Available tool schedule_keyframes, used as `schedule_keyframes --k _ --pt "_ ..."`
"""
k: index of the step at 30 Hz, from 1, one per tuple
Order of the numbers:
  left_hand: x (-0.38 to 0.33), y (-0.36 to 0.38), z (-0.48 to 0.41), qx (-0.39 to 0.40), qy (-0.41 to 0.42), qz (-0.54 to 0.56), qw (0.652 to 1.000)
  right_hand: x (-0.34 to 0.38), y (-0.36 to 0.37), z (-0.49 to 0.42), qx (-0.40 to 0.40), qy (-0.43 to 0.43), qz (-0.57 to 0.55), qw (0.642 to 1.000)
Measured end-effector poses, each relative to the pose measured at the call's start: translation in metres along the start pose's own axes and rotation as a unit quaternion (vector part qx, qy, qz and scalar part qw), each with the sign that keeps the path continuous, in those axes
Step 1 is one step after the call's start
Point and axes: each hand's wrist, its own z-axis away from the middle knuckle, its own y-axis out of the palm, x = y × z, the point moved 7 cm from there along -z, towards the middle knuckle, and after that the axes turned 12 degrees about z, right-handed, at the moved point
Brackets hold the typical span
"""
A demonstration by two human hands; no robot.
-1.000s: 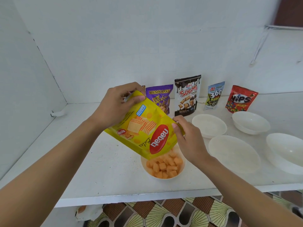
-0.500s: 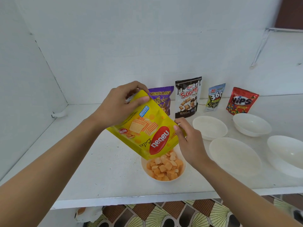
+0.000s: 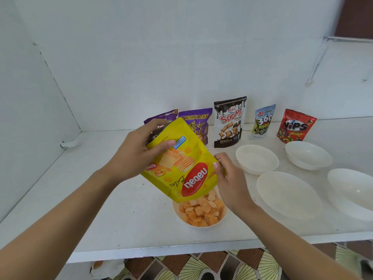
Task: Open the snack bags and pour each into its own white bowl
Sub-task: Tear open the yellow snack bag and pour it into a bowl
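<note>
I hold a yellow Nabati bag [image 3: 181,166] upside down, its mouth over a white bowl [image 3: 181,218] filled with orange wafer cubes [image 3: 201,211]. My left hand [image 3: 139,154] grips the bag's upper end. My right hand [image 3: 230,178] pinches its right edge near the mouth. Against the back wall stand a purple Mum's Bake bag [image 3: 198,124], a black Soomi bag [image 3: 229,121], a small 360 bag [image 3: 263,121] and a red Nips bag [image 3: 295,126]. Another purple bag [image 3: 161,116] is partly hidden behind my left hand.
Several white bowls with nothing in them sit to the right: one [image 3: 257,158] behind my right hand, one [image 3: 307,154] in front of the Nips bag, one [image 3: 288,193] nearer me, one [image 3: 353,190] at the right edge. The shelf's front edge [image 3: 161,253] is close below the filled bowl.
The bag has tilted a little further and stayed over the bowl. A few more wafer cubes lie in the bowl. Both hands keep the same hold.
</note>
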Motion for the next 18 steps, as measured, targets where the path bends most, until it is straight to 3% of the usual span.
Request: schedule_keyframes --k 7,18 --pt "-0.026 0.018 -0.027 0.02 0.034 -0.098 0.994 -0.009 -0.003 0.002 -0.023 0.024 -0.014 0.999" --pt "-0.035 0.027 -0.039 0.046 0.022 -0.111 0.993 -0.016 -0.01 0.003 -0.039 0.04 -0.029 0.998"
